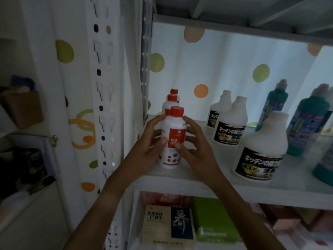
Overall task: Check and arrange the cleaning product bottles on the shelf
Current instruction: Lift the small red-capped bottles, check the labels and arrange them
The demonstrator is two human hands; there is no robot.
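Observation:
A white bottle with a red cap and red label [173, 130] stands at the front left of the white shelf [180, 179]. My left hand [149, 147] holds its left side and my right hand [194, 147] holds its right side, thumbs on the label. Two more red-capped bottles [172, 101] stand in a row behind it. To the right stand three white bottles with black labels [259, 150], one in front and two behind [231, 127]. Teal-capped bottles [306, 123] fill the far right.
A white perforated shelf upright [103, 105] rises at the left. A dotted curtain [216, 69] hangs behind the shelf. The shelf below holds boxes [169, 224] and a green pack [214, 221]. A brown box [21, 107] sits on a side unit at the far left.

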